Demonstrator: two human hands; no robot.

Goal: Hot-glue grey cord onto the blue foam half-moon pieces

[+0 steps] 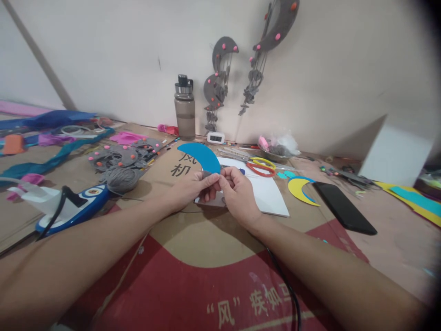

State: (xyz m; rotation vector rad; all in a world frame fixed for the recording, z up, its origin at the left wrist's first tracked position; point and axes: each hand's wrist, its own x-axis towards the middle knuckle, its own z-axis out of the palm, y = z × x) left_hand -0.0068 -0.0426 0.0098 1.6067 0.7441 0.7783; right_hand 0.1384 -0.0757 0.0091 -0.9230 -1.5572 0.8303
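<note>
Both your left hand [193, 186] and right hand [237, 191] pinch the blue crescent-shaped foam cutout [201, 157] above the white paper sheet [268, 195]; squeezing harder could crease it.

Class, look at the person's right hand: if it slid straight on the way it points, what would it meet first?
The right hand points up and left, so it would probably meet the left hand first, their fingertips already nearly touching at the blue crescent both pinch. Depth is hard to judge.
</note>
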